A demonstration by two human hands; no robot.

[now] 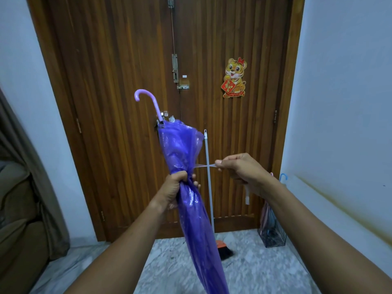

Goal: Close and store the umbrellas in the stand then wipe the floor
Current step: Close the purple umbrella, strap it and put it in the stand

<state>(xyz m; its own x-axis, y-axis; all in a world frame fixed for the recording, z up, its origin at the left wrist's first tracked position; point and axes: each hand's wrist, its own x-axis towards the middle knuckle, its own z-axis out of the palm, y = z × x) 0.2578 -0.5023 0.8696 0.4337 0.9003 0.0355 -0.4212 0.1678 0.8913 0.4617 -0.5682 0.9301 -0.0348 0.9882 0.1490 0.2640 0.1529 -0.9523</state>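
A folded purple umbrella point(186, 166) stands nearly upright in front of me, its lilac hooked handle point(148, 100) on top and its tip out of frame below. My left hand point(176, 188) is shut around the gathered canopy at its middle. My right hand point(239, 168) pinches the thin clear tie strap point(204, 165) and holds it stretched out to the right of the canopy. A wire umbrella stand point(272, 232) sits on the floor by the right wall, holding umbrellas with a blue hook handle point(283, 177) and a pink one showing.
A closed wooden double door point(127, 81) fills the view ahead. A broom with a grey pole point(209, 183) and orange-and-black head point(224, 250) leans on it. A brown sofa and curtain point(25, 209) stand at the left. The floor is grey marble point(254, 268).
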